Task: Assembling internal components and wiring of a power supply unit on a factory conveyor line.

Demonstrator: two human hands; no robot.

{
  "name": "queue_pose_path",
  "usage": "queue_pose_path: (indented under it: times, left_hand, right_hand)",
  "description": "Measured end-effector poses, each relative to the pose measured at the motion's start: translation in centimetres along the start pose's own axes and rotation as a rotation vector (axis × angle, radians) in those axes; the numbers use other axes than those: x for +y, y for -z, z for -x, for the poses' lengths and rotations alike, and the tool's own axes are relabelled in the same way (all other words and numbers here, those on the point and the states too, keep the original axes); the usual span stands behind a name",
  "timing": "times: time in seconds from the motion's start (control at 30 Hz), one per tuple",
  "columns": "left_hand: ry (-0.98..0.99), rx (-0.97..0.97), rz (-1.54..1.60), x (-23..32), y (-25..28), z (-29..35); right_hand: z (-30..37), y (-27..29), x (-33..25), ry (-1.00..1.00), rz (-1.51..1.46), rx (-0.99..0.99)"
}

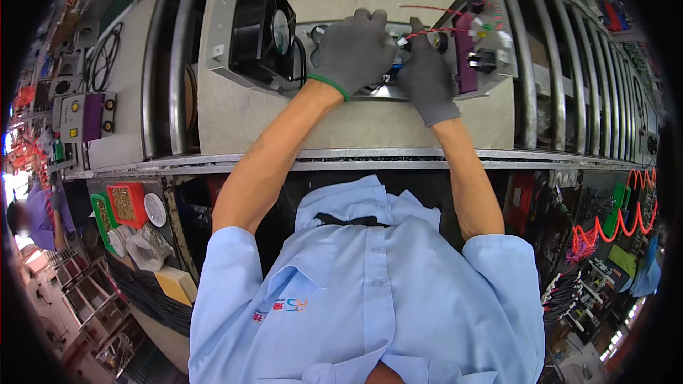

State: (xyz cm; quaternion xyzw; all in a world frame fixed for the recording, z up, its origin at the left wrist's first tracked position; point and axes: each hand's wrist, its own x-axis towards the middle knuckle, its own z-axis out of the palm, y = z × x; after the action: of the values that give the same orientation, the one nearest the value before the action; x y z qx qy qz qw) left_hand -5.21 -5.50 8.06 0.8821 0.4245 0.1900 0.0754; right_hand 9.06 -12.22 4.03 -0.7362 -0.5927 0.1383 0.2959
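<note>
On the bench is an open metal chassis [222,28], with a black fan [265,32] mounted at its left end and a panel with a purple part [466,53] at its right end. My left hand [353,50], in a grey glove with a green cuff, is over the middle of the chassis, fingers bent down. My right hand [427,78], also gloved, is close beside it, its fingers curled into the chassis. Red twisted wires with a white connector [403,41] pass by the right fingertips. The hands cover what the fingers grip.
Metal rollers [544,64] flank the pale work board [270,124] on both sides. Farther left stands a grey-purple unit [85,117]. Red and green bins [126,204] of small parts are at the lower left. A red coiled hose [626,224] hangs at right. Another person [50,213] is at far left.
</note>
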Motion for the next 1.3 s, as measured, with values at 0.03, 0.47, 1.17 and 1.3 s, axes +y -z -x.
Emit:
queue_pose_path:
  times: [0.03,0.47,1.17,1.3]
  left_hand:
    - [0.003,0.008,0.004,0.1,0.2,0.0]
    - [0.025,0.027,0.061,-0.3,-0.1,0.3]
    - [0.007,0.112,0.12,-0.3,-0.4,0.6]
    - [0.014,0.1,0.108,-0.3,-0.4,0.5]
  right_hand:
    - [0.0,-0.1,0.0,-0.028,-0.035,0.024]
    - [-0.4,-1.7,0.0,-0.155,-0.108,0.074]
    - [0.8,-2.7,-0.1,-0.274,-0.351,0.161]
    - [0.2,-2.8,1.4,-0.262,-0.491,0.115]
